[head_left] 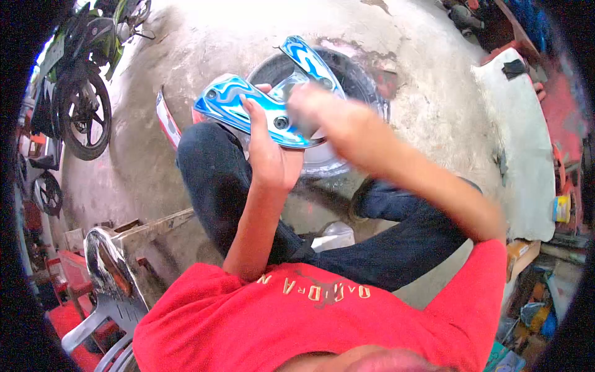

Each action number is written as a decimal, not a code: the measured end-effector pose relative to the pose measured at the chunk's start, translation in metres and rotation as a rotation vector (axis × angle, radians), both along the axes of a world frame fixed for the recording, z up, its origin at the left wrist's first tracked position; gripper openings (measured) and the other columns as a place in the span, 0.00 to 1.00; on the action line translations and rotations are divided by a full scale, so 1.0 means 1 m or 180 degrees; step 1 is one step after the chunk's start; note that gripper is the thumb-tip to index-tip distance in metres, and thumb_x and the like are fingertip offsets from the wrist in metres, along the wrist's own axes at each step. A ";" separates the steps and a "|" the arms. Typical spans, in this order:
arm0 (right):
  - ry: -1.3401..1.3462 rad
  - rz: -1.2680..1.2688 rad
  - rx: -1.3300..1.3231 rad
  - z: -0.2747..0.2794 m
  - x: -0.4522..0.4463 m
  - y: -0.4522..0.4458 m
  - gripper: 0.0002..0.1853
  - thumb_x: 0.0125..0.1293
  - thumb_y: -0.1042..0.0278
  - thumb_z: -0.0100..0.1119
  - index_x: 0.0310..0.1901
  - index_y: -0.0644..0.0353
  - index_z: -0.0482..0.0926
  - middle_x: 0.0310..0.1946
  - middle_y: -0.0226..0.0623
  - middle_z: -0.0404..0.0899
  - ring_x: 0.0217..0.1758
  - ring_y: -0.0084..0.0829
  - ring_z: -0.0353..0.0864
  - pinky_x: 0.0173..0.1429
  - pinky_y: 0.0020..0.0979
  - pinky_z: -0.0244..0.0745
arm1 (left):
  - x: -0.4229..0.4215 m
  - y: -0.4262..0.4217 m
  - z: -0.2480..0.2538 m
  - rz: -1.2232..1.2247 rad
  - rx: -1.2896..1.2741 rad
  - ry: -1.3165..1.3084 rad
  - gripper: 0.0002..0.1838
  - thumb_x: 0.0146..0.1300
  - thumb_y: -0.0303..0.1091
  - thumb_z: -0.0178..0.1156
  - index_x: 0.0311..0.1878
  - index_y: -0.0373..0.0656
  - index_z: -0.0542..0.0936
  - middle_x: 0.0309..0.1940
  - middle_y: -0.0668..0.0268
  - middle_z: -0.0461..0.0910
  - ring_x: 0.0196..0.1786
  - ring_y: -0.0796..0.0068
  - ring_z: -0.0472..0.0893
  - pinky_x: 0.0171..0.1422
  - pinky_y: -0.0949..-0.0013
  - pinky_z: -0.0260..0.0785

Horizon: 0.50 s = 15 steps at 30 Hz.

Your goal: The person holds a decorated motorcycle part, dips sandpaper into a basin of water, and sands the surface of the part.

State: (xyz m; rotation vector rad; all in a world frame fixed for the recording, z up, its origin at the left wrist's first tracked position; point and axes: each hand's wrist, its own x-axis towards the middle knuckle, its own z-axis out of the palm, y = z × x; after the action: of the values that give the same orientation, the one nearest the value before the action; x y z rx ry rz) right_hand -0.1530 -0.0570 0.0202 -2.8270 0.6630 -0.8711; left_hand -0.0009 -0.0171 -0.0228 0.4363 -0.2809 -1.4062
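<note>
My left hand holds a blue and white swirl-patterned panel from below, its thumb lying over the top face. Dark round fittings show on the panel's surface. At the panel's right end is my right hand, smeared by motion, with its fingers bent; what it holds, if anything, is too blurred to tell. Another blue and white patterned piece slants just beyond my hands, over a round black tub or tire on the floor.
Motorcycles stand at the left. A red and white curved part is beside my left knee. A grey chair is at lower left. Along the right lie a long pale panel and a yellow container.
</note>
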 end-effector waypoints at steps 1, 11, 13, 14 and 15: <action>-0.0087 0.0296 -0.0221 0.002 0.008 0.015 0.20 0.64 0.73 0.52 0.58 0.65 0.74 0.55 0.51 0.79 0.58 0.45 0.81 0.63 0.37 0.75 | 0.002 0.000 0.002 -0.0009 -0.0053 0.0027 0.23 0.75 0.54 0.42 0.60 0.46 0.68 0.59 0.55 0.75 0.63 0.56 0.74 0.70 0.47 0.64; 0.0110 0.0008 0.0384 0.015 0.005 0.009 0.23 0.62 0.77 0.52 0.61 0.64 0.73 0.61 0.48 0.75 0.65 0.42 0.76 0.68 0.37 0.70 | 0.011 0.001 0.008 -0.0100 -0.0217 -0.0039 0.21 0.76 0.54 0.41 0.58 0.49 0.67 0.57 0.57 0.75 0.62 0.60 0.75 0.67 0.51 0.68; 0.0170 -0.0587 0.1152 0.019 -0.009 -0.016 0.24 0.61 0.78 0.51 0.61 0.65 0.73 0.61 0.49 0.75 0.65 0.43 0.75 0.68 0.38 0.70 | 0.008 0.005 0.017 -0.0012 -0.0058 0.0031 0.21 0.76 0.54 0.41 0.58 0.49 0.66 0.56 0.57 0.76 0.61 0.60 0.76 0.66 0.51 0.68; 0.0119 -0.0718 0.0574 0.004 -0.013 -0.023 0.24 0.61 0.79 0.51 0.60 0.65 0.73 0.60 0.50 0.76 0.63 0.42 0.77 0.66 0.37 0.72 | 0.009 0.006 0.017 -0.0017 -0.0021 0.0051 0.21 0.76 0.54 0.41 0.58 0.49 0.66 0.56 0.57 0.76 0.61 0.59 0.76 0.66 0.51 0.68; 0.0074 -0.0471 0.0367 0.005 -0.010 -0.014 0.24 0.61 0.79 0.52 0.61 0.65 0.73 0.59 0.50 0.76 0.62 0.42 0.78 0.65 0.37 0.73 | 0.010 0.004 0.017 -0.0019 0.0003 0.0074 0.21 0.76 0.54 0.41 0.59 0.48 0.67 0.56 0.56 0.76 0.61 0.59 0.76 0.66 0.51 0.68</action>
State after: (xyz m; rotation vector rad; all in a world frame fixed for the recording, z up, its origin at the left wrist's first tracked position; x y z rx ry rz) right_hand -0.1633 -0.0706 0.0248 -2.7171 0.9049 -0.7944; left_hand 0.0087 -0.0128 -0.0056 0.4201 -0.2629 -1.4164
